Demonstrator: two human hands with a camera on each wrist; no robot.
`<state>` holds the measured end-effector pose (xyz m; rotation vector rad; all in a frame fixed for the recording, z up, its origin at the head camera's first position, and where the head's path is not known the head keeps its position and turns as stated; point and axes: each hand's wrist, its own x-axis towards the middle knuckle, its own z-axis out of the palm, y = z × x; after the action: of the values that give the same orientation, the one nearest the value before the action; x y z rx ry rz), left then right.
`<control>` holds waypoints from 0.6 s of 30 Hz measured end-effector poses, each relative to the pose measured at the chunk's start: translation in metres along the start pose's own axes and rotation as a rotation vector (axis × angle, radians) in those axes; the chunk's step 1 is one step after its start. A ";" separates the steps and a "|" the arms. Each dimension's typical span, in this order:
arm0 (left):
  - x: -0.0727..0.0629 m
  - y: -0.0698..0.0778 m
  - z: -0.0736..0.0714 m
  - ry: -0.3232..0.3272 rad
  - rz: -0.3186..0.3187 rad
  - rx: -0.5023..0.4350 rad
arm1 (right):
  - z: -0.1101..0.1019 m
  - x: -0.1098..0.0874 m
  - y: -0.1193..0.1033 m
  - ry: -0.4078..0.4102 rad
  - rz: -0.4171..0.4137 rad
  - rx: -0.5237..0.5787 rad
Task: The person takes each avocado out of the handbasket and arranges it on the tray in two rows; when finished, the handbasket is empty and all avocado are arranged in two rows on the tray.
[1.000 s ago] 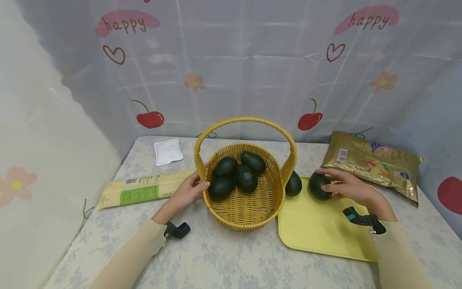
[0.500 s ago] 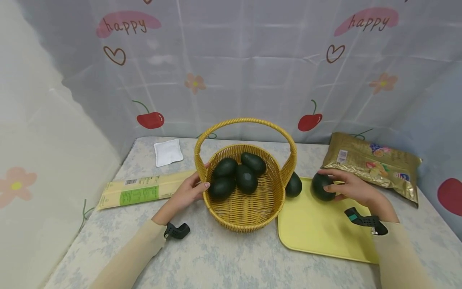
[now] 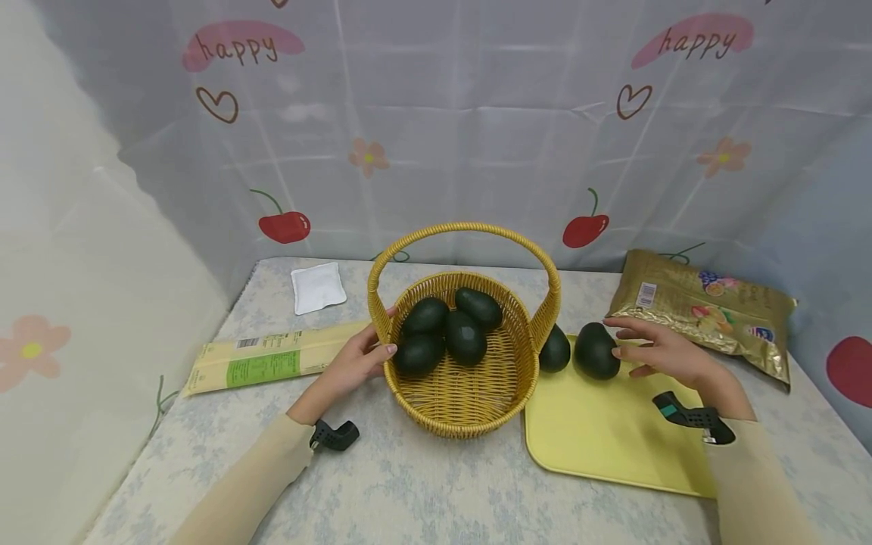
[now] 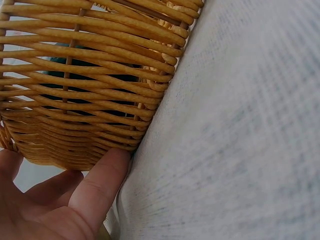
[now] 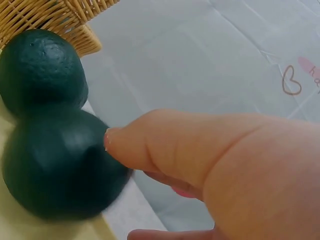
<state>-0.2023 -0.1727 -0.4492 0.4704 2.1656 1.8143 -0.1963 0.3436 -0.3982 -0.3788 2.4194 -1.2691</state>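
A yellow wicker basket (image 3: pixel 470 401) with a tall hoop handle stands mid-table, holding several dark green avocados (image 3: pixel 466 337). My left hand (image 3: pixel 357 354) rests on the basket's left side; in the left wrist view its fingers (image 4: pixel 102 185) lie against the woven wall low down by the tablecloth. On the yellow tray (image 3: pixel 613 431) lie two more avocados, one (image 3: pixel 555 350) partly behind the handle's base and a nearer one (image 3: pixel 596 352) to its right. Beside that nearer avocado is my right hand (image 3: pixel 664 352), fingers spread, thumb tip (image 5: pixel 117 142) right at its skin.
Behind the tray at right lies a gold foil bag (image 3: pixel 708 306) with fruit prints. A flat cream-and-green packet (image 3: pixel 266 359) extends left from the basket. A white cloth square (image 3: pixel 318 288) lies at the back left, before a printed curtain (image 3: pixel 470 136).
My right hand's grip on the nearer avocado has loosened. That avocado moved slightly right, then settled leftward on the tray, close to the other one. My left hand and the basket stay put.
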 end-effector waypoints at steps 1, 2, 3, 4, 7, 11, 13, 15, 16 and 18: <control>0.000 0.000 0.000 -0.002 0.002 0.001 | 0.000 0.000 0.000 0.004 -0.004 -0.003; 0.000 -0.001 0.000 -0.002 0.003 0.002 | -0.001 -0.001 0.000 0.006 -0.008 -0.004; 0.000 -0.001 0.000 -0.003 0.003 0.000 | -0.001 -0.001 0.000 0.008 -0.013 -0.003; 0.000 -0.001 0.000 -0.004 0.003 -0.002 | -0.001 0.000 0.000 0.012 -0.015 -0.002; 0.000 0.000 0.000 -0.007 0.002 0.002 | 0.001 0.001 0.000 0.018 -0.025 0.006; -0.001 0.002 0.000 -0.006 0.002 0.015 | 0.005 0.004 -0.001 0.024 -0.041 0.006; -0.001 0.002 0.000 -0.002 0.003 0.021 | 0.007 0.005 -0.001 0.028 -0.055 0.012; -0.001 0.002 0.000 -0.002 0.007 0.026 | 0.010 0.007 -0.001 0.031 -0.068 0.026; -0.001 0.002 0.000 -0.001 0.008 0.031 | 0.011 0.008 -0.001 0.031 -0.074 0.034; 0.000 0.002 0.000 -0.001 0.009 0.033 | 0.013 0.010 -0.001 0.030 -0.082 0.045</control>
<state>-0.2019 -0.1730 -0.4474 0.4885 2.1997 1.7846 -0.1996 0.3295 -0.4063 -0.4529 2.4179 -1.3713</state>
